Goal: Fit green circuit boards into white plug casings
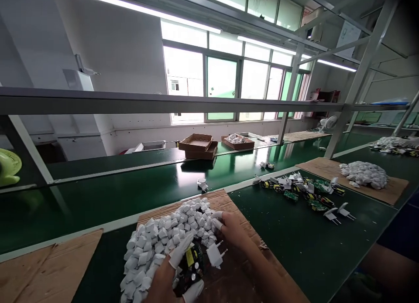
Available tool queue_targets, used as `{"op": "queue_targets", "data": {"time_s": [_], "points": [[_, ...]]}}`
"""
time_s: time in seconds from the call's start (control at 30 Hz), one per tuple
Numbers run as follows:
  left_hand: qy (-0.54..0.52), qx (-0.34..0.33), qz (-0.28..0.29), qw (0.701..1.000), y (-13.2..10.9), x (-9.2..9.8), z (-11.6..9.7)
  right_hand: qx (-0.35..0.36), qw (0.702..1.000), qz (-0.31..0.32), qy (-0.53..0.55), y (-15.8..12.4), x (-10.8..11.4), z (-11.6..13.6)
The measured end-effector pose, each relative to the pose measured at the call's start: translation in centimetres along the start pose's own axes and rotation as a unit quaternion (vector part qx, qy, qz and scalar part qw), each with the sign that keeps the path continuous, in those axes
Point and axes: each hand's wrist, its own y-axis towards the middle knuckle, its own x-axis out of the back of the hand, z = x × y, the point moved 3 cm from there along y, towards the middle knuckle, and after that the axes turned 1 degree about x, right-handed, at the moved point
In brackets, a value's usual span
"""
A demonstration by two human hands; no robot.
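Left hand [162,283]: gripping a small circuit board [191,268] tight, fingers in white cots
Right hand [234,235]: narrow pinch on a white plug casing [213,255]
Spot: both right over the cardboard sheet [235,281], touching the pile of white wrapped parts [166,237]

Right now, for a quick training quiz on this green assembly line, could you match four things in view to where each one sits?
Things:
1. Green circuit board with a yellow part
2. Heap of small white wrapped lumps
3. Stacked brown cardboard trays
4. Yellow-green desk fan

Places:
A. On the far green belt
B. At the far left edge of the view
C. In the left hand
D. On a brown cardboard sheet

Pairs: 1-C, 2-D, 3-A, 4-B
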Motion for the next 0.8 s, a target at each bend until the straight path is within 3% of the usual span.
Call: {"op": "queue_targets", "data": {"time_s": [0.2, 0.3, 0.37, 0.43, 0.57, 0.63, 0.8], "points": [[0.008, -0.110, 0.022, 0.994, -0.1, -0.1, -0.6, 0.014, 0.974, 0.005, 0.226, -0.9, 1.0, 2.2], [0.015, -0.150, 0.028, 0.988, -0.1, 0.0, -1.0, 0.040, 0.928, 0.111, 0.354, -2.2, 0.6, 4.1], [0.009, -0.125, 0.022, 0.992, -0.1, 0.2, -1.0, 0.046, 0.879, 0.213, 0.425, -3.3, 0.1, 5.0], [-0.004, -0.053, 0.012, 0.999, -0.1, 0.5, -1.0, 0.045, 0.854, 0.265, 0.446, -4.0, -0.2, 5.5], [-0.046, 0.066, 0.029, 0.996, -0.4, 1.0, -1.5, 0.056, 0.868, 0.213, 0.445, -4.2, 0.3, 5.7], [-0.072, 0.079, 0.042, 0.993, -0.4, 1.2, -1.9, 0.064, 0.874, 0.193, 0.442, -4.1, 0.6, 5.8], [-0.075, 0.115, 0.037, 0.990, -0.2, 1.2, -1.7, 0.069, 0.872, 0.216, 0.433, -4.5, 0.2, 5.9]]}}
